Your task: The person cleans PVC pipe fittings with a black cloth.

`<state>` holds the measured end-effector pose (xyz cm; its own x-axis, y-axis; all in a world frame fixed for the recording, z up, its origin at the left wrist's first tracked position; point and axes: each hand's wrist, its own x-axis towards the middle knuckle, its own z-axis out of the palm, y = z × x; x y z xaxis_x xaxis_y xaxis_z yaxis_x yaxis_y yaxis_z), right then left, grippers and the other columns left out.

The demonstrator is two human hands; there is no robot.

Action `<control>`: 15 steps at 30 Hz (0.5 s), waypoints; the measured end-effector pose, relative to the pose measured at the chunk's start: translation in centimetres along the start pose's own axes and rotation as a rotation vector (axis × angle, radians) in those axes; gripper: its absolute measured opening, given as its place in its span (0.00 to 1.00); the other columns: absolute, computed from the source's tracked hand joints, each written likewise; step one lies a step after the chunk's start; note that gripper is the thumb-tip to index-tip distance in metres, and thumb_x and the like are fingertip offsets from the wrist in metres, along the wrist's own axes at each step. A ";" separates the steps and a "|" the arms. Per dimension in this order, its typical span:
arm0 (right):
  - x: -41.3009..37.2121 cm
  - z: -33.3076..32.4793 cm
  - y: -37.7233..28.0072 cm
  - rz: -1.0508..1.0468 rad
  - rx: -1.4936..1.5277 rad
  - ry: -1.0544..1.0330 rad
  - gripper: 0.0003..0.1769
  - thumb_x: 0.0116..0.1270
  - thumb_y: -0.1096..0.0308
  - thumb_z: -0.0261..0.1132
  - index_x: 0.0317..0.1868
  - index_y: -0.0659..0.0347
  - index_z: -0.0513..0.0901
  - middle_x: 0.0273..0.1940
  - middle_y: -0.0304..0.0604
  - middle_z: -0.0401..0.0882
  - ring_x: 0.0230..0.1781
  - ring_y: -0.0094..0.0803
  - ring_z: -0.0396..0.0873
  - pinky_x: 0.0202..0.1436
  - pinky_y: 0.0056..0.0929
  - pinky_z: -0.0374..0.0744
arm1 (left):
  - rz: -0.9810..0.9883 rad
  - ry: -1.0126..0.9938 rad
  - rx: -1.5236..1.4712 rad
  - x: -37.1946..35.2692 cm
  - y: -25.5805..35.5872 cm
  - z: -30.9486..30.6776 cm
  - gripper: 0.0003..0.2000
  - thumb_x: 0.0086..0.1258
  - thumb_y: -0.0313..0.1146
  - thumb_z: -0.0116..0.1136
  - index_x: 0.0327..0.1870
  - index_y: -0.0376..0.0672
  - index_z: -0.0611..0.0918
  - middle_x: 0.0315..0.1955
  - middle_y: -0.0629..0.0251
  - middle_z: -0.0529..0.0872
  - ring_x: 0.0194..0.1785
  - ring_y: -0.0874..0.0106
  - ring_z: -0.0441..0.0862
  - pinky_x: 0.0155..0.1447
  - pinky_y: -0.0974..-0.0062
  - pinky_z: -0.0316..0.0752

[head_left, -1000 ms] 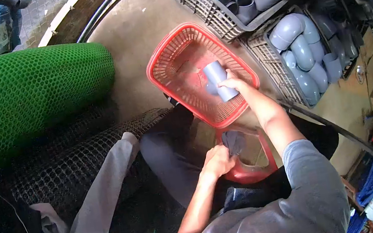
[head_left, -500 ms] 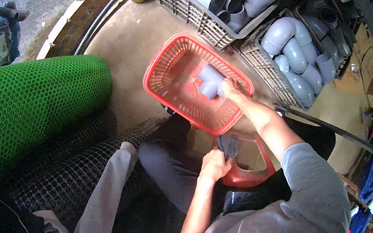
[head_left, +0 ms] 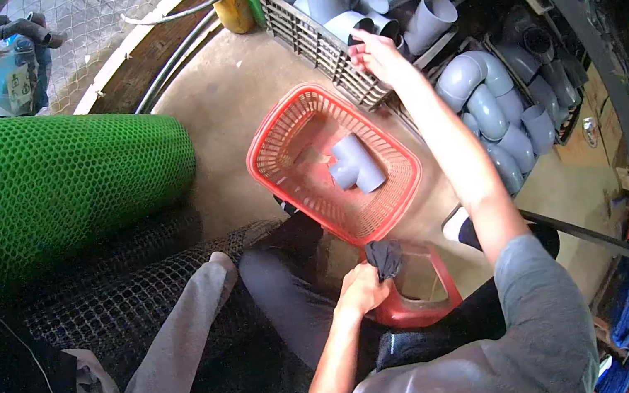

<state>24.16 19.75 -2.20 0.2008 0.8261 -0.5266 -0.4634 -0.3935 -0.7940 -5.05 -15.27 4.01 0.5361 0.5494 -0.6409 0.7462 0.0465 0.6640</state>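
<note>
A red plastic basket stands on the floor in front of me, and a grey T-shaped pipe fitting lies inside it. My right hand is stretched out to the near edge of a dark crate heaped with grey pipe fittings. Its fingers are apart beside a grey fitting, with nothing seen held. My left hand is closed around a dark cloth, above a red stool-like frame between my legs.
A green mesh roll lies at the left, with black mesh below it. A second crate holds curved grey fittings at the right. A yellow bottle stands at the back, near a wooden edge.
My right hand has left the fitting in the basket and moved up to the large crate. The fitting now lies turned in the basket. My left hand still grips the cloth.
</note>
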 end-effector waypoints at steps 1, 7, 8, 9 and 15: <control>2.1 0.4 -0.9 0.103 0.046 0.030 0.19 0.69 0.54 0.75 0.47 0.60 0.82 0.30 0.41 0.82 0.23 0.29 0.82 0.22 0.28 0.80 | -0.004 0.018 -0.025 -0.1 0.3 -0.3 0.18 0.61 0.40 0.68 0.41 0.31 0.86 0.43 0.38 0.88 0.51 0.44 0.86 0.56 0.51 0.82; 6.1 1.6 -0.5 0.020 0.023 0.126 0.13 0.69 0.67 0.74 0.30 0.55 0.77 0.21 0.29 0.66 0.19 0.21 0.65 0.28 0.25 0.74 | -0.007 0.113 -0.087 0.1 0.3 -0.4 0.18 0.61 0.40 0.67 0.44 0.32 0.86 0.44 0.39 0.88 0.53 0.43 0.86 0.57 0.51 0.82; 5.4 1.7 -0.7 -0.043 -0.041 0.169 0.17 0.68 0.66 0.75 0.25 0.53 0.75 0.20 0.29 0.67 0.18 0.21 0.67 0.25 0.27 0.76 | -0.004 0.126 -0.086 0.1 0.1 -0.4 0.18 0.61 0.40 0.67 0.44 0.32 0.86 0.44 0.39 0.88 0.53 0.43 0.86 0.57 0.51 0.82; 4.4 1.8 -1.0 -0.107 -0.103 0.214 0.21 0.67 0.65 0.75 0.21 0.52 0.72 0.19 0.30 0.68 0.18 0.21 0.68 0.23 0.29 0.77 | 0.003 0.133 -0.066 0.2 -0.3 -0.1 0.17 0.61 0.39 0.67 0.45 0.34 0.85 0.44 0.39 0.88 0.53 0.43 0.86 0.56 0.51 0.81; -8.6 -2.4 -4.5 -0.270 -0.216 0.136 0.09 0.74 0.64 0.70 0.47 0.61 0.85 0.22 0.23 0.63 0.20 0.14 0.64 0.34 0.25 0.81 | 0.232 0.404 -0.422 0.4 0.2 0.5 0.14 0.64 0.35 0.67 0.46 0.37 0.83 0.32 0.49 0.88 0.41 0.55 0.90 0.48 0.58 0.81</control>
<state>26.57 13.44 5.21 0.4111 0.8561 -0.3131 -0.1881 -0.2564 -0.9481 -4.50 -15.45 3.68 0.4122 0.8529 -0.3203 0.3638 0.1682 0.9162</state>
